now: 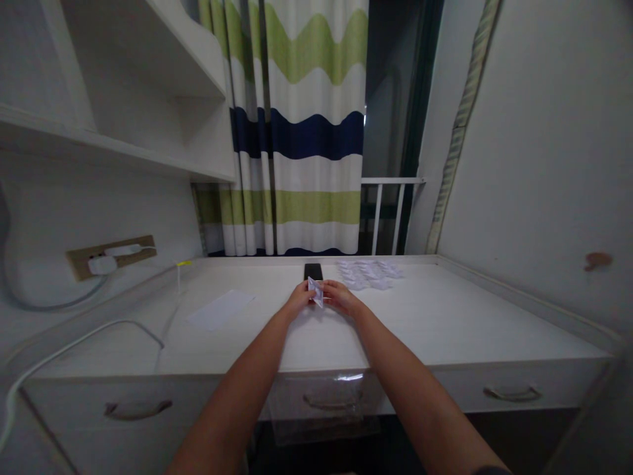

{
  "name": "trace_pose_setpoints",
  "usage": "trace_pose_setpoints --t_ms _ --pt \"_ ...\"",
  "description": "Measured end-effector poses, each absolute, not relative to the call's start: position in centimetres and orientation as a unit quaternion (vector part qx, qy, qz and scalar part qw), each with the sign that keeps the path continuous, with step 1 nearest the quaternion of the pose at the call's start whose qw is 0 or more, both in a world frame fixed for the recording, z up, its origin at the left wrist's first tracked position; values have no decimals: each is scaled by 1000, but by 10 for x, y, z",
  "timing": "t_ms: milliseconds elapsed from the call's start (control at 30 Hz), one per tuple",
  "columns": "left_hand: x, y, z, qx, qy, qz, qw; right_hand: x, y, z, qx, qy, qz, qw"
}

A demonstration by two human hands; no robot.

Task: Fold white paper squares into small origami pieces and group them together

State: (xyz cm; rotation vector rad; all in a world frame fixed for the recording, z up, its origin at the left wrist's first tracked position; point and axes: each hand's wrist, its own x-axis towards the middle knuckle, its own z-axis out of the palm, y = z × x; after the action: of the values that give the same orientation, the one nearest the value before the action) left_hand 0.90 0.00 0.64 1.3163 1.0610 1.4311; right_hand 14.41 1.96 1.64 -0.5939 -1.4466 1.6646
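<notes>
Both hands meet over the middle of the white desk [410,323]. Between them is a small folded paper piece [316,292], pale and pointed at its ends. My left hand [299,299] is closed on its left side. From the right, the fingers of my right hand [341,297] press against the same piece. Just behind the hands lies a black phone [313,271], partly covered by them. To the right of the phone, several similar folded paper pieces [368,274] lie in rows.
Sheets of white paper [222,309] lie to the left. A yellow-topped item [184,263] stands at the back left. A white cable [123,322] crosses the left side, below a wall socket [111,257]. A shelf [119,145] overhangs the left; a curtain [316,138] hangs behind.
</notes>
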Motion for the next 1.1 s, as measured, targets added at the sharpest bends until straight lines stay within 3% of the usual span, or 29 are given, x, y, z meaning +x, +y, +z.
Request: trace_pose_setpoints --t_ms 1100 --pt "6 -19 24 471 363 621 511 147 19 21 -225 -515 690 456"
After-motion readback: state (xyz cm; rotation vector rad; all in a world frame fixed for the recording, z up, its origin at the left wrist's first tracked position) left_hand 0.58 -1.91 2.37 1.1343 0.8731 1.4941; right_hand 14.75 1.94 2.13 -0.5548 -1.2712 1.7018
